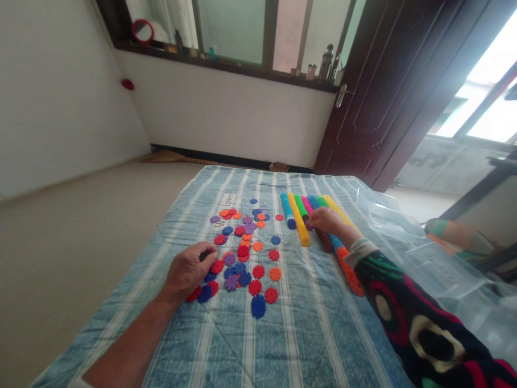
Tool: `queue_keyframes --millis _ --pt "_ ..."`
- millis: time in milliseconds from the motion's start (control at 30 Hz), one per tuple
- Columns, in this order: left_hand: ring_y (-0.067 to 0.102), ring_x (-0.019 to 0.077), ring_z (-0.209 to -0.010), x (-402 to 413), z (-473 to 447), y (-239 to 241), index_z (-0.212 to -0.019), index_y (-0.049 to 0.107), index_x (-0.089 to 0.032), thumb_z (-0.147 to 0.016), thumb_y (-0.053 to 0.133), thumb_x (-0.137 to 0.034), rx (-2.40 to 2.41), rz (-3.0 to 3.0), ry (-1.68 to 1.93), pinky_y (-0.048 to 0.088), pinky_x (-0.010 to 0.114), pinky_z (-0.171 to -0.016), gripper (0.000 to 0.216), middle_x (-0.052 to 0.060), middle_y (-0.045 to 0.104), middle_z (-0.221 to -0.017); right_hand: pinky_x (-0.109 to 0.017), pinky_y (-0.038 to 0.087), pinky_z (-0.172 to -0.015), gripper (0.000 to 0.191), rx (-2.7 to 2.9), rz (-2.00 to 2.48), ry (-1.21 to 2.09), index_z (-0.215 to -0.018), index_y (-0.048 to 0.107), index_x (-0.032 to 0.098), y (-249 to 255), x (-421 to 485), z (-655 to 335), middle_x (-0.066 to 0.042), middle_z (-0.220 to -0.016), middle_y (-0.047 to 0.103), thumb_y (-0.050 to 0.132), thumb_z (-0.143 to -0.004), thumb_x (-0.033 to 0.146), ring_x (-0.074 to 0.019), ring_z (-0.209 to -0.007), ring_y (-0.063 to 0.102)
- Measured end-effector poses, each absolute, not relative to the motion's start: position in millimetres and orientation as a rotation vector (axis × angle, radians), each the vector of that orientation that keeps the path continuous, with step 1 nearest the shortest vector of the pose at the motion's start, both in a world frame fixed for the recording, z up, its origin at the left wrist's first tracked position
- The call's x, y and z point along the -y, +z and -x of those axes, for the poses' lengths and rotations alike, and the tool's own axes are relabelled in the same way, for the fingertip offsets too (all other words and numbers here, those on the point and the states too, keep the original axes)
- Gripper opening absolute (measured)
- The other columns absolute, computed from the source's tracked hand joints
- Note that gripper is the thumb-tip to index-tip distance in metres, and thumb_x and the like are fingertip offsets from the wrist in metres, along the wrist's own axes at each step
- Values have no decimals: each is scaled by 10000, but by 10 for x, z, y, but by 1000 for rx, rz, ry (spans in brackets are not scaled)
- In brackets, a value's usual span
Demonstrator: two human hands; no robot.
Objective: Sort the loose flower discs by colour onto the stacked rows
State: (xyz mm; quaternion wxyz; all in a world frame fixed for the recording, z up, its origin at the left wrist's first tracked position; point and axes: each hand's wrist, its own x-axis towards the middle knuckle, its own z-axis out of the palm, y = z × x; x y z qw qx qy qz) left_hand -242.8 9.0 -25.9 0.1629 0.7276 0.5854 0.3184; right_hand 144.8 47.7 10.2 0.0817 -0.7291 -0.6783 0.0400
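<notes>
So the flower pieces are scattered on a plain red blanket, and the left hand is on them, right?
Not quite. The head view shows the blanket is blue with white stripes, not plain red. The rest holds: the flower pieces lie scattered on it, and the left hand rests on them.

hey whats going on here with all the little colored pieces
A person sits at a blue striped blanket strewn with small flower-shaped plastic discs in red, blue, purple and orange. The left hand rests on the near edge of that scatter, fingers curled over a red disc. The right hand, in a patterned sleeve, pinches a small piece at a row of stacked disc rods lying side by side. A clear plastic bin sits at the right.
</notes>
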Motion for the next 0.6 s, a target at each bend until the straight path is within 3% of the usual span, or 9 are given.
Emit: queue_keyframes --millis 233,600 --pt "664 211 -777 -73 2420 -263 -765 658 -232 -727 504 -383 -1679 -2052 892 506 309 -750 219 25 722 -810 -267 405 -646 160 2041 2143 85 -921 773 209 188 -356 -1279 -76 -912 731 650 -820 231 -228 -871 654" --pt "643 182 -739 -59 2407 -276 -738 652 -230 -737 511 -367 -1692 -2081 883 503 285 -730 197 3 717 -779 -242 392 -671 89 2427 1626 309 -900 754 261 108 122 -58 -2 -833 740 679 -856 277 -163 -818 660"
